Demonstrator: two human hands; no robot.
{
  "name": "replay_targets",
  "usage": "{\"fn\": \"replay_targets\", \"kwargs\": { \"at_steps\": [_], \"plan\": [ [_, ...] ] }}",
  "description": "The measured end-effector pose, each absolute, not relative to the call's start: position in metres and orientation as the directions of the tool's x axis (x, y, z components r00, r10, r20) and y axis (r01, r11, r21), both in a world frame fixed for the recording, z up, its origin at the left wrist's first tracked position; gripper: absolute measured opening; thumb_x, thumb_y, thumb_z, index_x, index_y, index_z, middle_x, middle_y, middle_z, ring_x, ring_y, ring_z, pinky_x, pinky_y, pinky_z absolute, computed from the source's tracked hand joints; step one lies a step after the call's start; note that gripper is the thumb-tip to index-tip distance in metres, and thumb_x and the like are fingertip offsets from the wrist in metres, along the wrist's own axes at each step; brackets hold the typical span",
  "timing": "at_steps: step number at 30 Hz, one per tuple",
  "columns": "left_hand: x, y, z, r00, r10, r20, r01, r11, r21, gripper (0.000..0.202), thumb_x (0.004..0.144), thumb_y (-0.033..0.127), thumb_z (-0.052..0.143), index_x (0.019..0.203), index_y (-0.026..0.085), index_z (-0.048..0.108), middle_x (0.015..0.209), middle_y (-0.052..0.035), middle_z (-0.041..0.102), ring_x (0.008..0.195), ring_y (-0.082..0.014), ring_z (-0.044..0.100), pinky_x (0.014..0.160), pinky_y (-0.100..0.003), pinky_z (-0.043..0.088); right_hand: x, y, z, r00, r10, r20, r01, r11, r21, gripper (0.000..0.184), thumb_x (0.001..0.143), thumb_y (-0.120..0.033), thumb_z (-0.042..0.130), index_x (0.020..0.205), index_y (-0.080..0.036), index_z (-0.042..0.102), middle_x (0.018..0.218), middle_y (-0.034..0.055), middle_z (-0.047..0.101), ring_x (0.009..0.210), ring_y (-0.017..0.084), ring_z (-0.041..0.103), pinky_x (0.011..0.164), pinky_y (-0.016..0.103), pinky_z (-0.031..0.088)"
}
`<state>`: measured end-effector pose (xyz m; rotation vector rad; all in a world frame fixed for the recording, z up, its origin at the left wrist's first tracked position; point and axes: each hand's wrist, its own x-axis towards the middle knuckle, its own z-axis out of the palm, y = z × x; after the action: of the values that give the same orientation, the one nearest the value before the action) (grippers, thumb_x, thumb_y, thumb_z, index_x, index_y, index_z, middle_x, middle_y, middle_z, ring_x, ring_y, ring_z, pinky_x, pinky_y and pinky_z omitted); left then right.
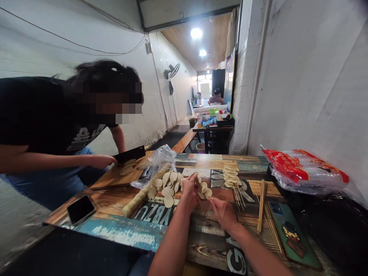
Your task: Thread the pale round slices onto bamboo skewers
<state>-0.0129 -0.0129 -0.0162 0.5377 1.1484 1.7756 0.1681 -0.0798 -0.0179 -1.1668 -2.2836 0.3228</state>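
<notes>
Meanwhile, slices point(204, 191) held over table point(120, 230)

Round slices were pinched in the left hand point(189, 188), beside the pile point(165, 184) on the table. The right hand point(223, 213) was narrowed just below; its hold could not be told. Stacked clear cups point(312, 174) were sealed in a red-printed packet point(287, 163).

Both of the person's forearms are bare and converge in front of the body. The left hand point(189, 189) is raised on a steeply angled forearm, wrist straight, back of the hand upward, fingers curled and pinched at the tips. The right hand point(223, 213) comes in from the lower right, palm down, fingers drawn together and pointing toward the left. The hands are near each other but apart.
</notes>
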Motion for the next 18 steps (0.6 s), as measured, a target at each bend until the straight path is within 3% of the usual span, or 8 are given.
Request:
{"fn": "replay_targets", "kwargs": {
  "at_steps": [6,12,18],
  "plan": [
    [-0.007,-0.018,-0.007,-0.502,0.855,-0.128,-0.498,-0.166,0.851,0.038,0.05,0.038,0.085,0.068,0.015,0.061,0.057,0.0016,0.061,0.049,-0.0095,0.052,0.05,-0.023,0.041,0.168,-0.078,-0.019,-0.456,0.825,0.333,0.619,0.563,-0.548,0.041,0.097,-0.028,0.032,0.084,-0.019,0.07,0.074,0.0058,0.073,0.068,0.017,0.067,0.06,0.023,0.037],
    [-0.002,-0.025,0.009,-0.343,0.932,-0.116,-0.617,-0.13,0.776,0.034,0.057,0.035,0.084,0.077,0.016,0.063,0.066,0.0002,0.066,0.054,-0.0119,0.059,0.054,-0.024,0.048,0.167,-0.073,-0.019,-0.421,0.865,0.273,0.557,0.484,-0.675,0.035,0.094,-0.025,0.036,0.091,-0.018,0.07,0.086,0.0063,0.075,0.076,0.018,0.068,0.066,0.023,0.041],
    [-0.007,-0.023,0.009,-0.337,0.923,-0.183,-0.583,-0.052,0.811,0.028,0.073,0.041,0.073,0.074,0.016,0.061,0.063,-0.0012,0.062,0.056,-0.0126,0.058,0.058,-0.025,0.048,0.171,-0.068,-0.012,-0.378,0.861,0.342,0.585,0.508,-0.632,0.037,0.096,-0.027,0.034,0.087,-0.017,0.069,0.078,0.006,0.073,0.071,0.017,0.066,0.063,0.023,0.039]
  ]
}}
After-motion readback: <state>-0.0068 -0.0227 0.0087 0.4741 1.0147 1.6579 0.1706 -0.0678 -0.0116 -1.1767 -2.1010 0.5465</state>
